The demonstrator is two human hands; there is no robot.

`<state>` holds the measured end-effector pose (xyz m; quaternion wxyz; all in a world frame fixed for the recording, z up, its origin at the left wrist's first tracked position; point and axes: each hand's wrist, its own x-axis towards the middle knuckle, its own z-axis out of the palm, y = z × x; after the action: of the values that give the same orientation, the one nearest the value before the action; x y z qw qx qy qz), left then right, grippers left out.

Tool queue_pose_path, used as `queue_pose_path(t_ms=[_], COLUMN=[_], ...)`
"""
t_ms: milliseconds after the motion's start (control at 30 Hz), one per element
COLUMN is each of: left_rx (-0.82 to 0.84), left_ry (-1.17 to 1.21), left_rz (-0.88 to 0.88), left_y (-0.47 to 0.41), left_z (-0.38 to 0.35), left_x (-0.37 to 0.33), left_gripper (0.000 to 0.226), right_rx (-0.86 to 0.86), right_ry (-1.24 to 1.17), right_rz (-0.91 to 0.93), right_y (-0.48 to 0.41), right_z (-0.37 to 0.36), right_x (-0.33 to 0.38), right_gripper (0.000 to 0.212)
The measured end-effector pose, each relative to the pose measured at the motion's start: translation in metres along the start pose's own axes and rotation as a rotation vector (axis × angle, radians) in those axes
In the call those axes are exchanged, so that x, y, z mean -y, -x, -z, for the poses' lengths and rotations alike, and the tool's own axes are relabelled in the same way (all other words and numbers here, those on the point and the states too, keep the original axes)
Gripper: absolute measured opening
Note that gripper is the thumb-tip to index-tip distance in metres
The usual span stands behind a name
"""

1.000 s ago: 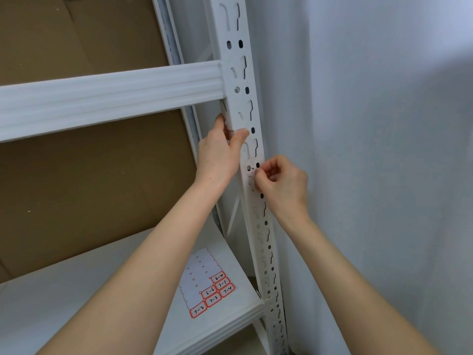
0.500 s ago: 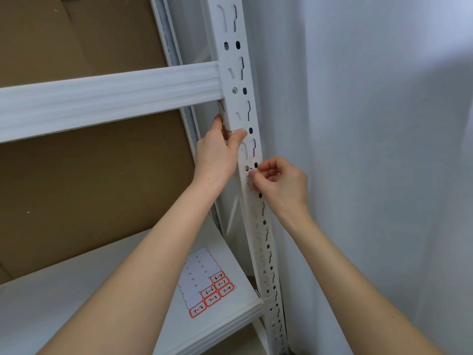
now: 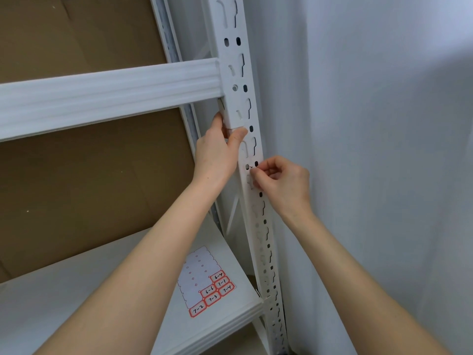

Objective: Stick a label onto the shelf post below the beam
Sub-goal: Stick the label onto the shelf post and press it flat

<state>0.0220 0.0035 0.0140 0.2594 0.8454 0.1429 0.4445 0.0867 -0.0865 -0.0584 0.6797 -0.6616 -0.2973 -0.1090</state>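
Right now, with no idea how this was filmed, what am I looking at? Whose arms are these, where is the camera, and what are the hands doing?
There is no machine here. These are a person's two bare arms, filmed by one camera worn on the head, looking forward and down. The left hand grips the white shelf post just below the beam. The right hand pinches something small against the post, lower down. It seems to be a label, mostly hidden by the fingers. On the shelf board below lies a label sheet with six red-bordered handwritten labels on it. Brown cardboard stands behind the rack.
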Motion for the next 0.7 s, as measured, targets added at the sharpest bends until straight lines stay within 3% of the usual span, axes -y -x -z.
queue_pose_path(t_ms=[200,400,700], left_rx=[-0.011,-0.003,-0.002], left_ry=[0.000,0.003,0.009], left_rz=[-0.004,-0.009,-0.002], left_y=[-0.0002,0.0004,0.0005], left_z=[0.0003,-0.0002,-0.0006], left_x=[-0.0014,-0.0002,-0.0002], left_gripper=[0.034,0.035,0.035], right_rx=[-0.014,0.001,-0.053], right_ry=[0.124,0.027,0.053], right_rz=[0.046,0.022,0.015], right_y=[0.0009,0.0000,-0.0003], right_z=[-0.0018,0.0016,-0.0014], right_x=[0.0026,-0.0004,0.0005], right_gripper=[0.009,0.020,0.012])
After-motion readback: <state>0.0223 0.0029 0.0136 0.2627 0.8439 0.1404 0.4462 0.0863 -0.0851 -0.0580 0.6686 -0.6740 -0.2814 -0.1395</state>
